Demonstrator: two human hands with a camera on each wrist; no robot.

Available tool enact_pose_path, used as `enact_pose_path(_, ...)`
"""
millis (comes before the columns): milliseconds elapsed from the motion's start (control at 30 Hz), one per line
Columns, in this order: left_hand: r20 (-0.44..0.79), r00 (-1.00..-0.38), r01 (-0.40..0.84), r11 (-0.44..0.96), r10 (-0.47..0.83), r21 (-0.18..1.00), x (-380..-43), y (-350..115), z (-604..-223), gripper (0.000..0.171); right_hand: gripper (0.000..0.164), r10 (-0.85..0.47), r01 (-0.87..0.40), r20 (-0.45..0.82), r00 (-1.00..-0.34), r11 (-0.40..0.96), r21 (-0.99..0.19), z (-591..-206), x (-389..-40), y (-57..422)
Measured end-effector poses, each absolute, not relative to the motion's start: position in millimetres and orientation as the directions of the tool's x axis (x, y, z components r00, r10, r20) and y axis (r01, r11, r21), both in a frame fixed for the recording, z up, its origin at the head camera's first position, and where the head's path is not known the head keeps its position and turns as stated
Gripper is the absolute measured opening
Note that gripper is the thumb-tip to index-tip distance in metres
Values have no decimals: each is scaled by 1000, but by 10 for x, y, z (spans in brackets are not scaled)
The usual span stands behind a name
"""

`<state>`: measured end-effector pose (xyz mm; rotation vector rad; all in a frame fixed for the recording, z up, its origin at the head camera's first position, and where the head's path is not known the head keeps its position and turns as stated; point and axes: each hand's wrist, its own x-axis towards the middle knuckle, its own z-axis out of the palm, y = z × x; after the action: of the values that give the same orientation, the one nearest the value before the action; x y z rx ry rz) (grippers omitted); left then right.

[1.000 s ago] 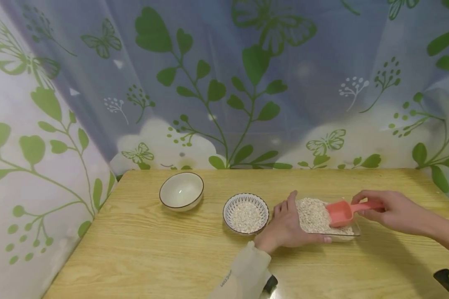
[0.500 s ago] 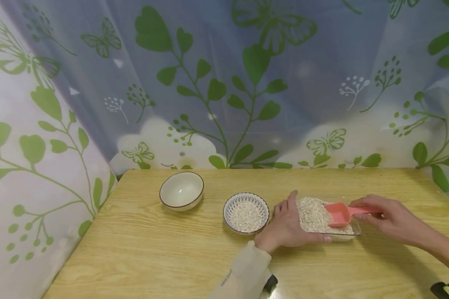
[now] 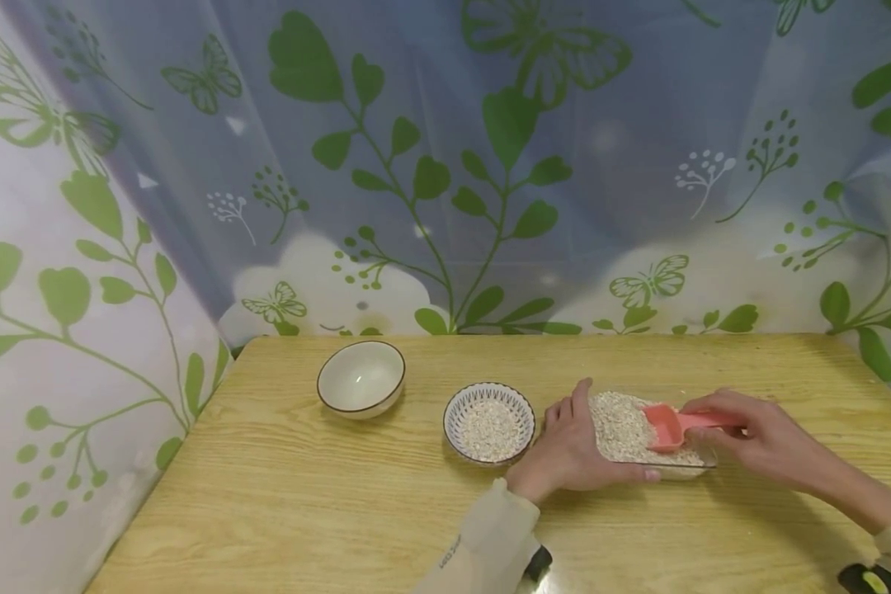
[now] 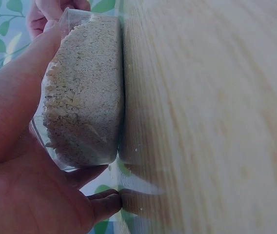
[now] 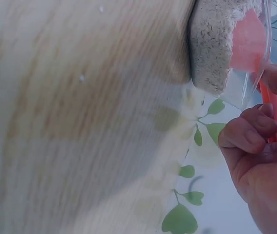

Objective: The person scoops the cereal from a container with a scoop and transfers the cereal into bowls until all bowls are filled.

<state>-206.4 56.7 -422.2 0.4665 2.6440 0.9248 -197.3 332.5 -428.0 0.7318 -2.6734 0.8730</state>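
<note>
A clear rectangular container (image 3: 701, 469) holds rolled oats (image 3: 620, 429). My left hand (image 3: 568, 454) holds its left end, with the thumb along the near side and the fingers round the end; in the left wrist view the left hand (image 4: 26, 161) is against the clear wall. My right hand (image 3: 750, 429) grips the handle of a pink scoop (image 3: 665, 427), whose head sits in the oats toward the container's right end. In the right wrist view the fingers (image 5: 248, 134) curl round the pink handle (image 5: 273, 114). Part of the scoop's front edge is buried in oats.
Left of the container stands a patterned bowl (image 3: 454, 437) with oats in it. A plain white bowl with a dark rim (image 3: 360, 384) stands farther left. All are on a wooden table (image 3: 289, 503), with a leaf-printed curtain (image 3: 431, 231) behind it.
The right hand and scoop have shifted left, the scoop's head going deeper into the oats and tilting. The left hand, container and both bowls stay in place.
</note>
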Motion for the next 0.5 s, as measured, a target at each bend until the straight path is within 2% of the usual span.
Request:
enact_pose_path(367,-169,-905,196,737,389,647,-2065,574,-4224,129,29,-338,-437,277,-899,670,-600,-4304,-1925,3444)
enact_pose_path(500,-164,-906,199,735,390,649,-2065,569,-4228,128,27,-297,-349,197,-934,644,-681,-4299,-1883,3482)
